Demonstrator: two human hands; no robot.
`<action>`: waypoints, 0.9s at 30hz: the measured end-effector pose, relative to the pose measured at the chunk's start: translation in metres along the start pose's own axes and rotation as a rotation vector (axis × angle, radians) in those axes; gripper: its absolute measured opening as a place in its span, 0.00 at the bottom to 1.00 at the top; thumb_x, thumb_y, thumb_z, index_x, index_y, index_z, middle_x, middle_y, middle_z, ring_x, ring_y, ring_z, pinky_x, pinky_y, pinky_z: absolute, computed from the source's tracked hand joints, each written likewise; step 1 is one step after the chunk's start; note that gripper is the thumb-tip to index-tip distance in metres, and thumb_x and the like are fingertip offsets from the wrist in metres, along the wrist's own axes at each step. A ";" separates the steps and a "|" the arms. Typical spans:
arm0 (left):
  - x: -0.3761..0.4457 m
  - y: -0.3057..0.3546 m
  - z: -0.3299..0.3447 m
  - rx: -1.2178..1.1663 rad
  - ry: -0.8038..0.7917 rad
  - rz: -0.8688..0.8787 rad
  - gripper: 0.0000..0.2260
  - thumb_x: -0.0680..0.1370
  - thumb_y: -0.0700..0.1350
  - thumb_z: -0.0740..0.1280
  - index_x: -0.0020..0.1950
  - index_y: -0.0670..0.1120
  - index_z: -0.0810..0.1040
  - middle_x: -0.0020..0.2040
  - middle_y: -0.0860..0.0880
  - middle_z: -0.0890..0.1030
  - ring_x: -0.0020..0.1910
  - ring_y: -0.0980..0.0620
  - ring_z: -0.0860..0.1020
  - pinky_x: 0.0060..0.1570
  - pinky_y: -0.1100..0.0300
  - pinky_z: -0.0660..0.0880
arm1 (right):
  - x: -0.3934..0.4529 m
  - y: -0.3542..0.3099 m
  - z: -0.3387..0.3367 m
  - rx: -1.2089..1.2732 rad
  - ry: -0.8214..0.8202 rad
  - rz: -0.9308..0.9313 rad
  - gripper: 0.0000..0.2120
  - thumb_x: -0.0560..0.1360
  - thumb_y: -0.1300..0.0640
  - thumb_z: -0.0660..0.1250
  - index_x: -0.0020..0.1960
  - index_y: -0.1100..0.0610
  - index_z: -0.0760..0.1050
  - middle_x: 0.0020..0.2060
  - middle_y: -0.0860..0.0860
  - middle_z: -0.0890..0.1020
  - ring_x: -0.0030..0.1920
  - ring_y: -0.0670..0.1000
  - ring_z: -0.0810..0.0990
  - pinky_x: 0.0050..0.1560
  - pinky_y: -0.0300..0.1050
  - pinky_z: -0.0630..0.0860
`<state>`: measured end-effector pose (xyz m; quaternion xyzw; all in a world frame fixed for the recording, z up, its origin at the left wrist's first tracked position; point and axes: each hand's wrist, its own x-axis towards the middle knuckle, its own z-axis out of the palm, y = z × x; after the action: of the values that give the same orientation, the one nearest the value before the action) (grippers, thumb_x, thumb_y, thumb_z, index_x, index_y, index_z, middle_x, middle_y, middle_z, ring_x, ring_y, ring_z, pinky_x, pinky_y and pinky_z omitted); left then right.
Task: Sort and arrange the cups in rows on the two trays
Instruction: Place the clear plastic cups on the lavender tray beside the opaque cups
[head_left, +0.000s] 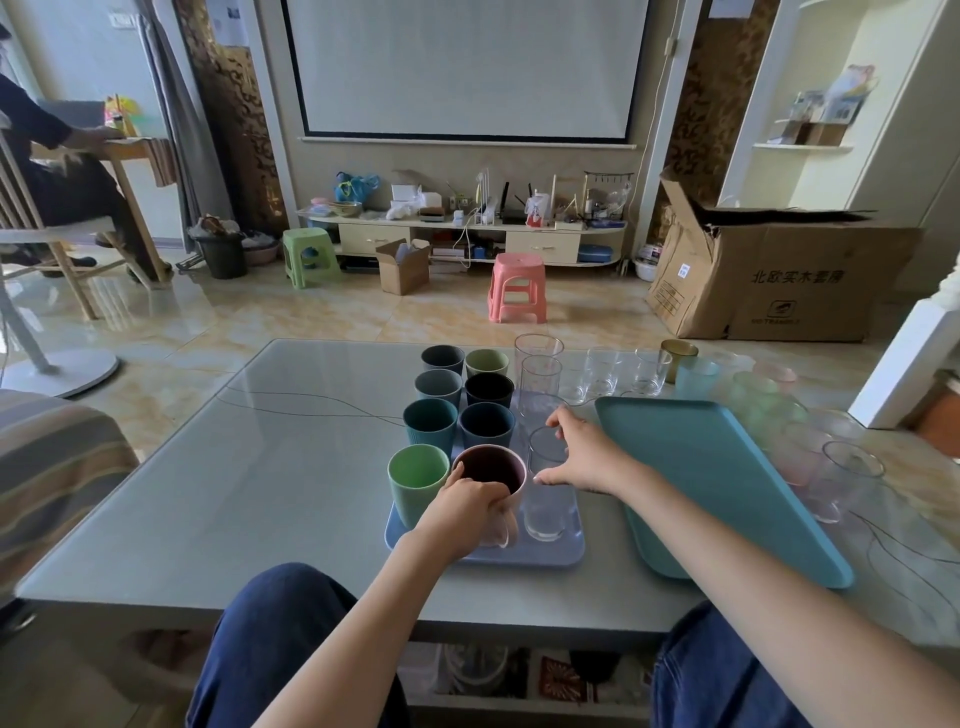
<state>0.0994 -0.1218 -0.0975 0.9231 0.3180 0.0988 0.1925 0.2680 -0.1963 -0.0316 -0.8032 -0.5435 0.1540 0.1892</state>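
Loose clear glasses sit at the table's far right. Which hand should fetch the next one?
Probably the right hand: open and nearer the loose glasses. The left hand is gripping the pink cup on the blue tray.

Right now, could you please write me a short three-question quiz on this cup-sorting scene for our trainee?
1. True or false: the teal tray already holds a row of cups.
2. What does the left hand grip? A) pink mug B) light green cup C) amber glass
3. How many columns of opaque cups stand on the blue tray?

Key: 1 false; 2 A; 3 two.
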 end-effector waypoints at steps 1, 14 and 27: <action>0.001 0.000 -0.001 0.003 -0.006 -0.001 0.11 0.81 0.44 0.57 0.56 0.47 0.78 0.58 0.44 0.79 0.67 0.40 0.66 0.68 0.53 0.60 | 0.000 0.001 0.001 0.001 0.004 -0.002 0.36 0.66 0.51 0.76 0.67 0.57 0.61 0.64 0.55 0.71 0.56 0.54 0.75 0.58 0.48 0.74; 0.002 -0.003 -0.008 -0.005 -0.076 -0.013 0.12 0.81 0.48 0.58 0.58 0.49 0.78 0.60 0.44 0.77 0.64 0.43 0.66 0.62 0.53 0.68 | -0.002 0.001 0.005 -0.041 0.029 -0.017 0.38 0.68 0.48 0.74 0.69 0.59 0.59 0.68 0.57 0.69 0.66 0.55 0.71 0.62 0.47 0.70; 0.004 -0.002 -0.014 -0.036 -0.083 -0.036 0.10 0.78 0.48 0.63 0.56 0.49 0.79 0.60 0.45 0.75 0.60 0.45 0.70 0.59 0.53 0.71 | -0.005 0.008 0.012 0.034 0.024 -0.019 0.39 0.70 0.47 0.72 0.72 0.56 0.55 0.72 0.57 0.62 0.69 0.56 0.67 0.65 0.48 0.67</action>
<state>0.0970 -0.1139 -0.0855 0.9168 0.3245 0.0625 0.2240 0.2673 -0.2017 -0.0462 -0.7964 -0.5462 0.1518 0.2108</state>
